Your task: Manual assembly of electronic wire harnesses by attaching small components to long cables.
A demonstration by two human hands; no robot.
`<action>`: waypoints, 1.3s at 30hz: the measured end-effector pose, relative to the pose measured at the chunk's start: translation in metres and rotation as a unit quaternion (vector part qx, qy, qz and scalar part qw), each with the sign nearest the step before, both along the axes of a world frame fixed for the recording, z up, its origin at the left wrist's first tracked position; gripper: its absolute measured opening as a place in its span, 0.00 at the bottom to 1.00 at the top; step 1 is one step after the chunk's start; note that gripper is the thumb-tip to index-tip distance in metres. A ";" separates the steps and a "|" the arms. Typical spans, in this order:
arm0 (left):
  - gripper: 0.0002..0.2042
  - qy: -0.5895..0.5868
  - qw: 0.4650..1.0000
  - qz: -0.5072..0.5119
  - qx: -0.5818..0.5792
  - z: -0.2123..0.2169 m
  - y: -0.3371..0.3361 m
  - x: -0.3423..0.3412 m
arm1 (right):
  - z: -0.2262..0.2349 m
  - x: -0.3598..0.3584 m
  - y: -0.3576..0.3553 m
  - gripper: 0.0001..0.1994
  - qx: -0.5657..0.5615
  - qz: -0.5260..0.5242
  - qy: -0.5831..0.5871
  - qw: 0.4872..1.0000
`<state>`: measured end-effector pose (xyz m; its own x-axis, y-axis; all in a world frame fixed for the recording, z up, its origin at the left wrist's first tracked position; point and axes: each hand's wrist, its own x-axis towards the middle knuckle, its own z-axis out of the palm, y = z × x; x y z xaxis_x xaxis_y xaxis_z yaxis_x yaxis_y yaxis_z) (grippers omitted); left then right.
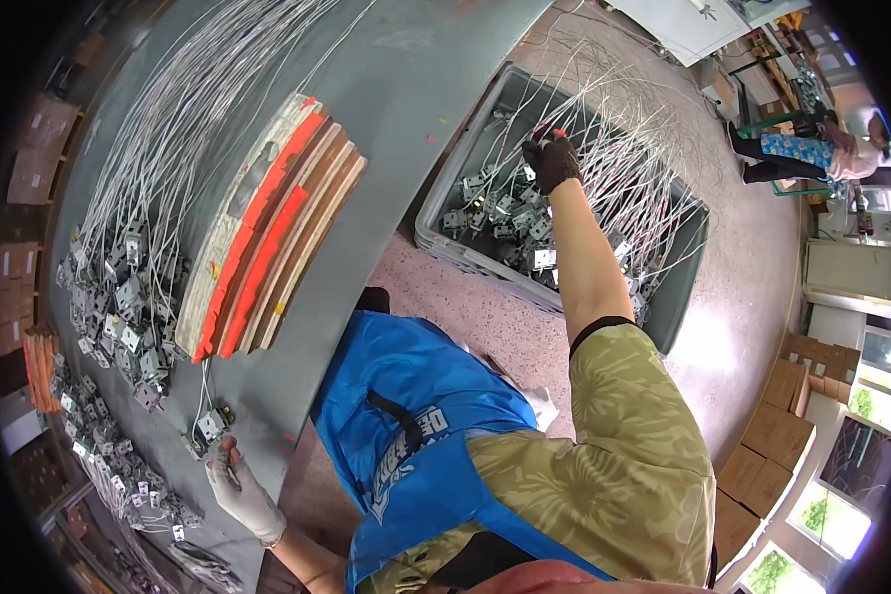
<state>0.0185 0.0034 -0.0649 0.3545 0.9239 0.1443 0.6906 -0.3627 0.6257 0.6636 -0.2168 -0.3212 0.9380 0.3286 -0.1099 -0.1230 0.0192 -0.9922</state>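
Note:
My right hand [552,163], in a dark glove, reaches over the grey plastic bin [445,243]. Its fingers are closed on thin white wires [604,163], with a small red spot beside the fingertips. Small metal parts [510,213] with wires attached lie heaped inside the bin. My left hand [243,492], in a pale glove with bare fingertips, is at the near edge of the grey table [386,129]. The fingers are loosely bent and nothing shows between them. Just beyond these fingertips lies a small metal part [211,426] with white wires.
A stack of wooden boards with red strips [267,233] lies on the table. Left of it are piled metal parts [134,317] with long white wires [198,89]. Cardboard boxes [767,445] stand along the right wall. Another person [812,153] is at the far right.

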 end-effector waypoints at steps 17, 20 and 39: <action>0.07 0.019 0.998 -0.064 -0.012 -0.012 0.006 0.005 | -0.001 0.008 -0.012 0.07 0.260 -0.074 0.289 0.918; 0.07 0.024 0.996 -0.083 -0.008 -0.012 0.006 0.004 | -0.014 0.009 -0.008 0.07 0.306 -0.142 0.293 0.894; 0.13 0.056 0.985 -0.025 0.164 0.004 0.066 0.012 | 0.064 -0.208 -0.013 0.15 0.019 0.036 0.172 0.984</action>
